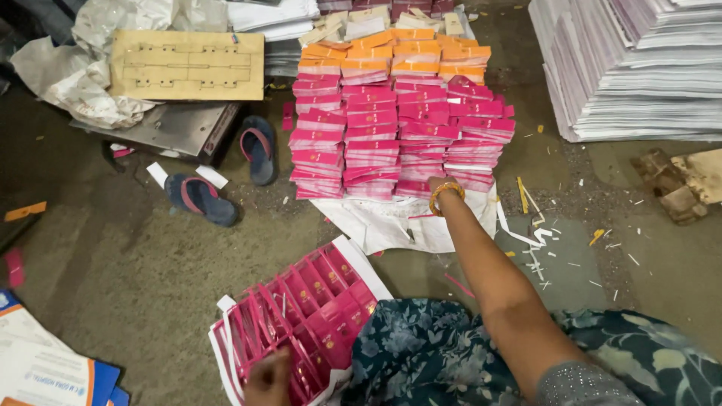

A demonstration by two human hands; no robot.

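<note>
- Left hand (268, 378), bottom edge of frame left of centre: fingers curled closed on the near end of a die-cut sheet of pink printed card (301, 319). The sheet lies on the floor at lower centre, just beside the person's knee, its cut-out shapes partly lifted and white trim showing at the edges.
- Right hand (438, 183): arm stretched up the middle of the frame, gold bangle (446, 194) on the wrist. The hand itself is mostly hidden against the near edge of the stacks of pink and orange card pieces (398, 113); I cannot tell whether it is open or gripping.
- The stacks stand in rows at upper centre, pink in front, orange behind, on a white paper sheet (391, 225) spread on the concrete floor (120, 256).
- Dark floral-print garment (451, 353) fills the lower right.
- Pair of blue flip-flops with pink straps (226, 173), left of the stacks.
- Wooden cutting die board (188, 65), upper left, resting on a grey metal plate (165, 128) with crumpled white paper (75, 75) beside it.
- Tall piles of white printed sheets (632, 68), upper right.
- Paper offcuts (530, 240) scattered right of the arm.
- Blue-and-white printed leaflets (45, 368), bottom left corner.
</note>
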